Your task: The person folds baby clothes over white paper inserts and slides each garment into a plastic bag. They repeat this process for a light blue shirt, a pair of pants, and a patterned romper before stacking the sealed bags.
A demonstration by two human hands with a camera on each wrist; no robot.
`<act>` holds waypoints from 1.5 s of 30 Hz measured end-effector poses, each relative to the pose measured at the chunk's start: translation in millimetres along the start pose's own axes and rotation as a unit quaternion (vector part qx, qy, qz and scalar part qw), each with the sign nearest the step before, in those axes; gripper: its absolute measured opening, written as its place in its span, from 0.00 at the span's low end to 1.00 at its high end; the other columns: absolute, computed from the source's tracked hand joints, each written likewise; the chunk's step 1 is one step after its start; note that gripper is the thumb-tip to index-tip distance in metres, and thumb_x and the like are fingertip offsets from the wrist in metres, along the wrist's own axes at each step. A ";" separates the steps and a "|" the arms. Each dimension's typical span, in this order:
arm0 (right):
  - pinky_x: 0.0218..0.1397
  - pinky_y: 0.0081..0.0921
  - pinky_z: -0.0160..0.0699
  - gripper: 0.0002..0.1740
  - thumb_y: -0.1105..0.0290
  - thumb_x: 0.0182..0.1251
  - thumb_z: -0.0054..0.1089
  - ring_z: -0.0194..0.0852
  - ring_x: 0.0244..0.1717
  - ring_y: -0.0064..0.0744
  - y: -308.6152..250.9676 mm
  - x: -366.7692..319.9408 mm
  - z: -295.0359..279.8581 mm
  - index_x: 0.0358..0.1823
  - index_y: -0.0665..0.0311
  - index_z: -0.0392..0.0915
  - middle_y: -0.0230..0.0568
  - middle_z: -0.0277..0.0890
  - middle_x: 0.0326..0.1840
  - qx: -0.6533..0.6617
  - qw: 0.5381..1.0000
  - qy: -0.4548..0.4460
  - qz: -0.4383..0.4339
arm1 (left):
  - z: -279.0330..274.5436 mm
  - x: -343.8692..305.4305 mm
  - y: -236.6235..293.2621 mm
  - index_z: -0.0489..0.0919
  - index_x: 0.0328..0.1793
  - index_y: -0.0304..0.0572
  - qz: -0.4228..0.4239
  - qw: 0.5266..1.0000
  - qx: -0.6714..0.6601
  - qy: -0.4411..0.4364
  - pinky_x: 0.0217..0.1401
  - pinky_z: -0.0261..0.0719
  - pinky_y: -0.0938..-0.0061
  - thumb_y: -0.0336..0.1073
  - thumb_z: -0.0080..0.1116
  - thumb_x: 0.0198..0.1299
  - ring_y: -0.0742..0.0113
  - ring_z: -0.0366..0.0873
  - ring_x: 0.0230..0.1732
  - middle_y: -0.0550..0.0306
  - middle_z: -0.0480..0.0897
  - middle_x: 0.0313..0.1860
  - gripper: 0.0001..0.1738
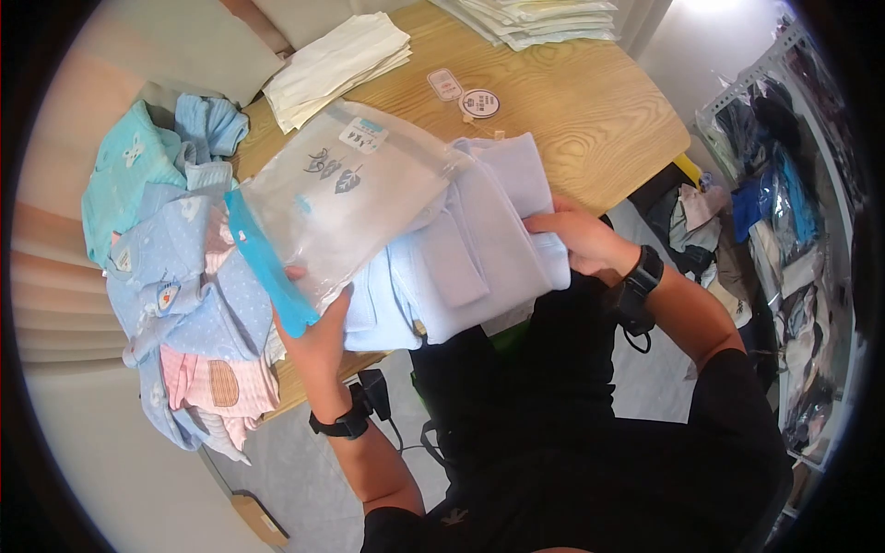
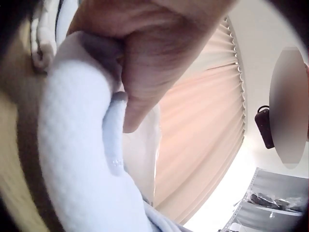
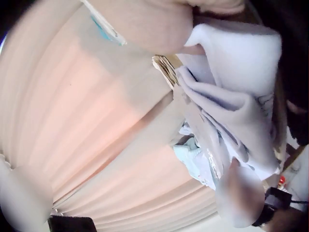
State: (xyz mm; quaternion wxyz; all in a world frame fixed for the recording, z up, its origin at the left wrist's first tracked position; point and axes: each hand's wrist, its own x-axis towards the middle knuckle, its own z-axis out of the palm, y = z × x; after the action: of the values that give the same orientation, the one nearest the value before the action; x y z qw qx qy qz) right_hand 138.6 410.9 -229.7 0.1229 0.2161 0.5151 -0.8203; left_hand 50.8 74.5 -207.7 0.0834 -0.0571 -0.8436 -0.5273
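In the head view, a folded pale blue garment (image 1: 452, 267) is held between both hands at the table's front edge. The left hand (image 1: 315, 336) grips its left end together with the clear plastic bag (image 1: 369, 184), which has a blue strip and lies partly over the garment. The right hand (image 1: 585, 238) pinches the garment's right end, thumb on top. In the left wrist view the left hand (image 2: 154, 48) curls over the thick fabric (image 2: 77, 125). The right wrist view shows the right hand (image 3: 149, 21) at the folded layers (image 3: 241, 58); its fingertips are partly hidden.
Blue, teal and pink baby clothes (image 1: 194, 276) are heaped on the left of the wooden table (image 1: 572, 111). White sheets (image 1: 341, 64), two paper tags (image 1: 479, 102) and stacked packets (image 1: 535, 18) lie farther back. A rack of bagged clothes (image 1: 793, 221) stands at right.
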 end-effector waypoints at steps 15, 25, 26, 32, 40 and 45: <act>0.54 0.31 0.86 0.21 0.72 0.67 0.60 0.85 0.49 0.36 -11.8 -66.6 -126.6 0.59 0.77 0.74 0.49 0.82 0.53 0.020 0.979 0.178 -0.095 | -52.8 26.2 -30.3 0.77 0.60 0.38 0.037 0.994 0.102 -0.017 0.65 0.72 0.69 0.28 0.74 0.51 0.62 0.76 0.58 0.54 0.80 0.57 0.28; 0.58 0.36 0.85 0.21 0.72 0.71 0.58 0.84 0.55 0.36 25.4 -68.7 -78.9 0.62 0.75 0.72 0.47 0.80 0.58 0.204 0.940 0.193 -0.193 | -99.9 57.0 -19.3 0.79 0.67 0.31 0.004 0.999 0.035 0.006 0.70 0.69 0.71 0.29 0.52 0.70 0.62 0.76 0.65 0.52 0.81 0.65 0.21; 0.58 0.37 0.85 0.21 0.72 0.71 0.58 0.83 0.55 0.36 23.3 -72.7 -66.9 0.62 0.76 0.71 0.47 0.80 0.58 0.201 0.943 0.175 -0.199 | -99.0 56.6 -10.2 0.79 0.67 0.30 0.005 0.998 0.025 0.063 0.69 0.70 0.70 0.30 0.52 0.71 0.62 0.76 0.64 0.50 0.81 0.64 0.21; 0.58 0.30 0.81 0.26 0.66 0.73 0.64 0.79 0.60 0.32 16.9 -102.0 -81.6 0.67 0.66 0.70 0.45 0.80 0.58 -0.089 0.983 -0.153 -0.041 | -82.0 37.5 52.8 0.81 0.61 0.27 0.096 0.916 0.141 0.362 0.64 0.75 0.64 0.31 0.49 0.71 0.59 0.79 0.59 0.45 0.83 0.61 0.19; 0.50 0.23 0.78 0.21 0.67 0.65 0.71 0.76 0.53 0.26 6.6 -92.9 -142.1 0.55 0.62 0.74 0.32 0.77 0.49 -0.178 0.898 0.255 -0.311 | -26.8 27.7 125.9 0.82 0.60 0.26 0.399 0.899 0.160 0.088 0.71 0.71 0.60 0.21 0.40 0.50 0.47 0.79 0.65 0.39 0.83 0.61 0.31; 0.59 0.29 0.74 0.36 0.63 0.61 0.75 0.68 0.61 0.33 1.2 -61.1 -140.8 0.66 0.62 0.64 0.39 0.65 0.62 -0.236 0.847 0.386 -0.281 | 49.3 14.9 126.7 0.85 0.51 0.34 0.439 0.865 0.208 -0.127 0.64 0.75 0.59 0.24 0.60 0.53 0.47 0.81 0.60 0.47 0.86 0.57 0.17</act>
State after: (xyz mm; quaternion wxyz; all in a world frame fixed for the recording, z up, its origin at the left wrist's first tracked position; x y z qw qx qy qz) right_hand 224.8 535.5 -254.2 -0.2743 0.3256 0.7375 -0.5243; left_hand 55.5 174.4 -114.4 0.2087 -0.4697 -0.8245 -0.2368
